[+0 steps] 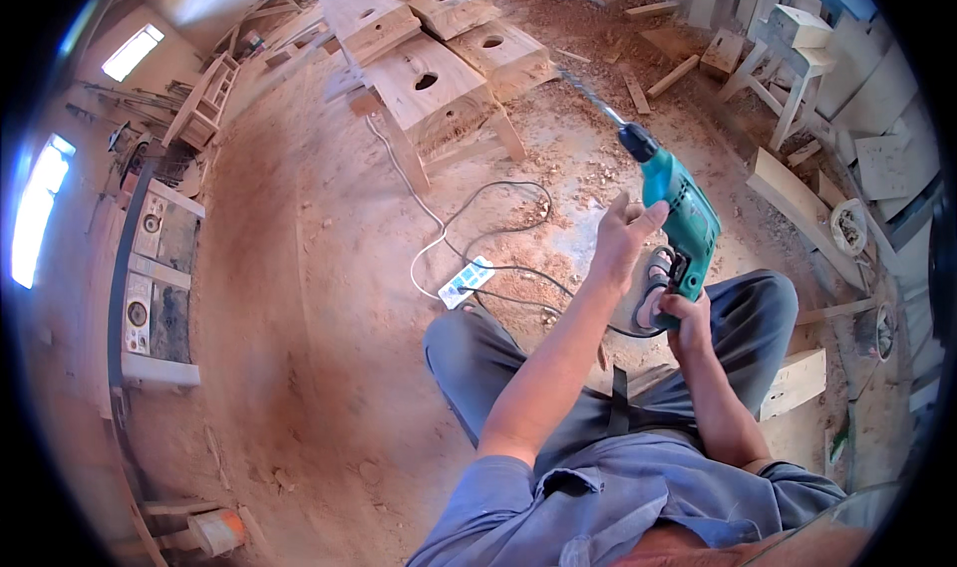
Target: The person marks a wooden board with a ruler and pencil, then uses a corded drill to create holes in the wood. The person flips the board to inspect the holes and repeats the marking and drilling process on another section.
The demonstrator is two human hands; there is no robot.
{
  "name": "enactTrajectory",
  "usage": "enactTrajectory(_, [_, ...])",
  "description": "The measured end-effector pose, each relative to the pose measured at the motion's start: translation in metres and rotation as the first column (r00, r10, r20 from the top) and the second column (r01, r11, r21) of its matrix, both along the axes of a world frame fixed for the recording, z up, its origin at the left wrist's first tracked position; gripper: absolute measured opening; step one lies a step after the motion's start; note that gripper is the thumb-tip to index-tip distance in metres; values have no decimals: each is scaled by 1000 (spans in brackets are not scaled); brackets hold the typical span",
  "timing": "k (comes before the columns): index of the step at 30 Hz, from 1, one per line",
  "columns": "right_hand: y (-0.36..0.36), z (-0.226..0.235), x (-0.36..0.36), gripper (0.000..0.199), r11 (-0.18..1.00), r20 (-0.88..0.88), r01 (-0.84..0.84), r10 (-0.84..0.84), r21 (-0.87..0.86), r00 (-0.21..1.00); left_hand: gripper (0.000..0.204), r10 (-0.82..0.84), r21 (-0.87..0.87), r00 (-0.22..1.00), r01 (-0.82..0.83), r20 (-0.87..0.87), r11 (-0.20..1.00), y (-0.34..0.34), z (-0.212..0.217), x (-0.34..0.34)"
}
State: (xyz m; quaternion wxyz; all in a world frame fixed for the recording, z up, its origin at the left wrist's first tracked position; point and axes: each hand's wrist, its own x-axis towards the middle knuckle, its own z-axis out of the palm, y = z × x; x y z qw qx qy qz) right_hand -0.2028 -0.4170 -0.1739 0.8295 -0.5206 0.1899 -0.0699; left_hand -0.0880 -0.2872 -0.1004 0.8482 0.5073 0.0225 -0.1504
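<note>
A teal power drill (pixel 688 213) with a black chuck and a long twist bit (pixel 595 99) is held up in front of me, the bit pointing away to the upper left. My right hand (pixel 688 323) is wrapped round its handle. Just left of the drill body is my left hand (pixel 626 236), its fingers loosely apart and its thumb at the casing; whether it touches cannot be told. A dark cord (pixel 588 298) runs from the drill towards a white and blue power strip (pixel 467 282) on the dusty ground. Beyond the bit lie wooden boxes (pixel 429 79) with round holes.
Wood shavings and offcuts (pixel 673 76) litter the floor ahead. On the right are a small wooden stool (pixel 788 69), a long board (pixel 802 213) and a white bucket (pixel 849 226). Wooden pieces with round fittings (pixel 140 313) stand along the left wall.
</note>
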Motion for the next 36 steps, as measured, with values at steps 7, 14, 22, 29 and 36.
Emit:
enactTrajectory(7, [54,17,-40,54,940,129,-333,340,-72,931,46,65,-267,994,-40,85,963,29,34,-46])
enactTrajectory(14, [76,39,-30,41,848,114,-461,502,-263,857,51,-93,-237,985,126,144,963,90,31,-60])
enactTrajectory(22, [100,20,-3,29,793,163,-316,456,-520,875,44,37,-123,998,-29,58,992,110,26,-26])
enactTrajectory(29, [107,15,6,36,763,98,-336,460,-552,883,39,64,-177,998,-58,28,983,117,21,-17])
enactTrajectory(36, [112,7,9,33,748,68,-326,442,-578,895,38,39,-248,999,-43,-21,968,126,13,-9])
